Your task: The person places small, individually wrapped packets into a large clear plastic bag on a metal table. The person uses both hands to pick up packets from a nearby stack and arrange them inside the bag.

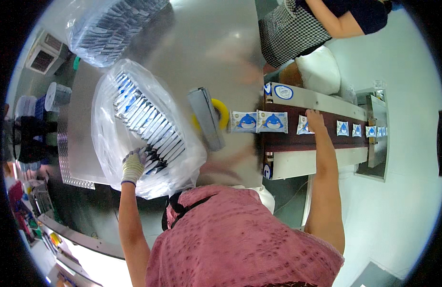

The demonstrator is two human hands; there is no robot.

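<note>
My left hand [133,167], in a striped, grey-fingered glove, is inside a large clear plastic bag [105,115]. Its fingers look apart and rest against the near end of a row of packets [149,125]. These small silver, white and blue sealed packets stand on edge, packed closely together. At the belt on the right, my bare right hand [315,121] grips the right end of a flat packet [303,125] with a blue cartoon animal on it. Two similar packets [273,122] lie end to end between the metal table and the belt, left of that hand.
The dark red conveyor belt [329,139] carries several more packets from a wall opening. A yellow tape roll [221,113] and a folded grey piece [205,118] lie on the metal table [197,52]. Another filled bag [108,36] sits far left. A co-worker [297,28] stands beyond the belt.
</note>
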